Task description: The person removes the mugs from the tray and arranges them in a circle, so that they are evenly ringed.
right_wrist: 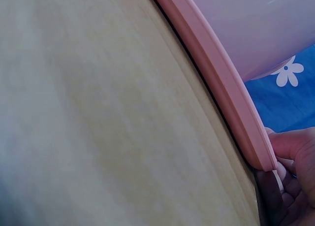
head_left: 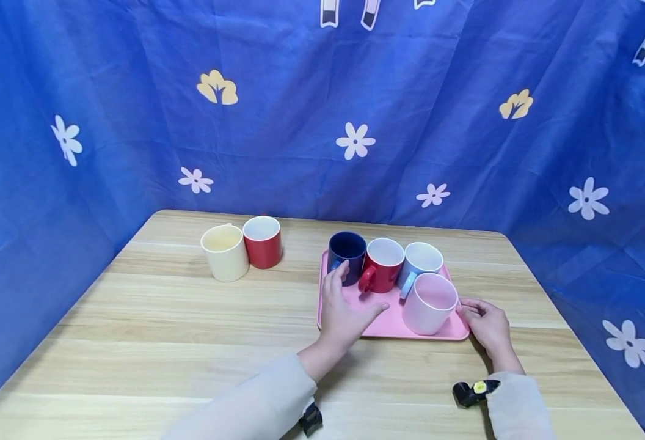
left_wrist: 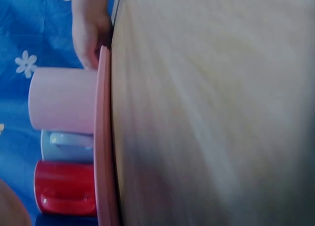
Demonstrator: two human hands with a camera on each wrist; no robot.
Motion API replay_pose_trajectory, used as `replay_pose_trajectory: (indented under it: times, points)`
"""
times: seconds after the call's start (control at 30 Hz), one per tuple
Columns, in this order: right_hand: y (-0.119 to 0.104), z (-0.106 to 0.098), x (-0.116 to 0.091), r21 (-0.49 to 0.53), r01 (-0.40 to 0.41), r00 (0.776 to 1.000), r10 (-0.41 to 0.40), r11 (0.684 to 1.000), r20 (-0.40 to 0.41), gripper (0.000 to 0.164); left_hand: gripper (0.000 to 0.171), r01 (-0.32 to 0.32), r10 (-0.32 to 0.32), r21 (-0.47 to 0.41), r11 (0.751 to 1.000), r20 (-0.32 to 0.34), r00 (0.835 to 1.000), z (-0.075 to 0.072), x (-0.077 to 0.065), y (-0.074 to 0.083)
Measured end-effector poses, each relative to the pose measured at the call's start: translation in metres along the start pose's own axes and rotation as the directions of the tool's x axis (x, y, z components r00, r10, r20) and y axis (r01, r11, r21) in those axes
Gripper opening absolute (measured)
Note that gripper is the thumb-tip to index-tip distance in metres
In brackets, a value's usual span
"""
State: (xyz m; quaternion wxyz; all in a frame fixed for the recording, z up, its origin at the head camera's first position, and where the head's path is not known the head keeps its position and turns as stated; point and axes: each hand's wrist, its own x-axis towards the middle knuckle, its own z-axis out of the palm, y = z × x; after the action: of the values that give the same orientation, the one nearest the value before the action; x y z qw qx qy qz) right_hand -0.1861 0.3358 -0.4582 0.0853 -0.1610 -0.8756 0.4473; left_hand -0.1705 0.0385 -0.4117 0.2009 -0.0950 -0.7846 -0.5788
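A pink tray (head_left: 380, 329) lies on the wooden table, bearing a dark blue mug (head_left: 340, 256), a red mug (head_left: 384, 278), a light blue mug (head_left: 410, 267) and a pale pink mug (head_left: 426, 311). Over the tray's left side is my left hand (head_left: 344, 315), thumb and fingers spread apart with nothing between them; its fingertips overlap the dark blue mug in the head view. My right hand (head_left: 486, 324) pinches the tray's right rim near the front corner, beside the pale pink mug. The right wrist view shows its thumb and fingers (right_wrist: 290, 145) at that corner.
A cream mug (head_left: 228, 260) and another red mug (head_left: 264, 250) stand side by side at the back left of the table (head_left: 152, 342). A blue patterned cloth (head_left: 278, 122) hangs behind the table and along both sides.
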Motion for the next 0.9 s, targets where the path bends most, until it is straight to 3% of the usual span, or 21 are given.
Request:
replay_pose_trajectory:
  times: [0.43, 0.9]
  points:
    - [0.0, 0.001, 0.0, -0.006, -0.002, 1.0, 0.002, 1.0, -0.007, 0.033, 0.099, -0.007, 0.002, 0.055, 0.998, 0.084, 0.996, 0.038, -0.009, 0.012]
    - [0.002, 0.001, 0.0, -0.017, 0.01, 1.0, -0.011, 1.0, -0.01, 0.033, 0.096, 0.063, -0.076, 0.094, 0.994, 0.149, 0.986, 0.069, -0.011, 0.021]
